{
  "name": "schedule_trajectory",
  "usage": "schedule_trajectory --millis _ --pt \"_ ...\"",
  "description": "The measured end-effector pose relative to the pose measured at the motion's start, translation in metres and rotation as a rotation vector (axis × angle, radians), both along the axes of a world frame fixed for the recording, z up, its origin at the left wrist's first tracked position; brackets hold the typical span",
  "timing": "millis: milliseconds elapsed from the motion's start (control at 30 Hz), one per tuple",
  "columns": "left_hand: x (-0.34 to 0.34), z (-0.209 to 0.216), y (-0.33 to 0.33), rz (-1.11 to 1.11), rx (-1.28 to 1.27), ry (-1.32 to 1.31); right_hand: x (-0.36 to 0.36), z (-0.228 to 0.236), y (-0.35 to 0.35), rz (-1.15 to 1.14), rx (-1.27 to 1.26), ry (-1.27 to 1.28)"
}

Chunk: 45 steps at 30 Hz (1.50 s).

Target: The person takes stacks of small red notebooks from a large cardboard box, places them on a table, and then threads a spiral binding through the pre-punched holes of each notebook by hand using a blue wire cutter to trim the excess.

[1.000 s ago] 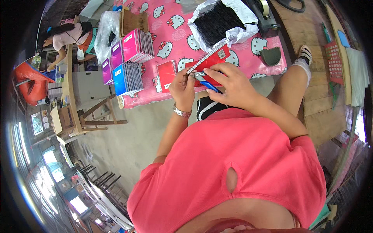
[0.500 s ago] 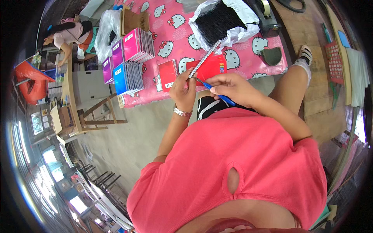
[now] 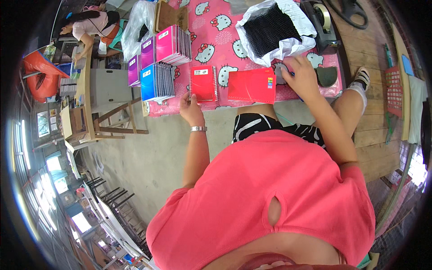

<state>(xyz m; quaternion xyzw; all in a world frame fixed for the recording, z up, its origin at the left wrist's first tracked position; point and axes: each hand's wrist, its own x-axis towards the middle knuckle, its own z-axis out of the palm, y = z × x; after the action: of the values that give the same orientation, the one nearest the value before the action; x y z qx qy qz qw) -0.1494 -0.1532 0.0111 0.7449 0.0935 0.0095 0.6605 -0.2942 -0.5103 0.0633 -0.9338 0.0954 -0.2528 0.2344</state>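
My left hand (image 3: 192,109) has the lower left corner of a red spiral notebook (image 3: 203,84) between its thumb and fingers; the notebook lies on the table with its coil along the right side. To the right of it is a stack of red covers or sheets (image 3: 252,85) with a row of small holes along the near edge and no coil in view. My right hand (image 3: 300,77) is low over the table, its fingers curled round blue-handled pliers (image 3: 291,73), which are mostly hidden beneath it.
Piles of blue (image 3: 156,83), purple and magenta spiral notebooks (image 3: 173,43) stand on the left. Black coils (image 3: 272,31) fill a white wrapper at the back. A tape dispenser (image 3: 325,33) and a dark green object (image 3: 326,76) are at right. Another person (image 3: 92,28) works far left.
The spiral-bound notebook held edge-on is out of the air, and my left hand is down at the red notebook. My right hand has moved right with the pliers, down to the table.
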Motion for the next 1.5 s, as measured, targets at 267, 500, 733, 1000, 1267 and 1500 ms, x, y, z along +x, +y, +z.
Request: schedule_trajectory --millis 267,500,733,1000,1267,1500 --pt "-0.006 -0.016 -0.002 0.020 0.722 -0.212 0.127 -0.004 -0.036 -0.081 -0.015 0.188" --pt "-0.010 -0.009 0.003 -0.024 0.720 -0.183 0.157 -0.013 -0.006 -0.109 -0.068 0.373" --pt "-0.050 0.100 -0.094 -0.799 0.583 -0.891 0.163 -0.020 -0.003 -0.237 0.086 0.288" --pt "-0.067 0.106 -0.129 -1.222 0.827 -1.052 0.128 0.023 -0.048 -0.135 0.162 -0.132" --pt "-0.050 0.142 -0.133 -1.218 0.686 -0.956 -0.012 0.061 -0.006 0.338 0.417 0.033" --pt "-0.052 0.138 -0.153 -1.052 0.753 -1.035 -0.043 0.055 0.022 0.187 0.365 -0.074"
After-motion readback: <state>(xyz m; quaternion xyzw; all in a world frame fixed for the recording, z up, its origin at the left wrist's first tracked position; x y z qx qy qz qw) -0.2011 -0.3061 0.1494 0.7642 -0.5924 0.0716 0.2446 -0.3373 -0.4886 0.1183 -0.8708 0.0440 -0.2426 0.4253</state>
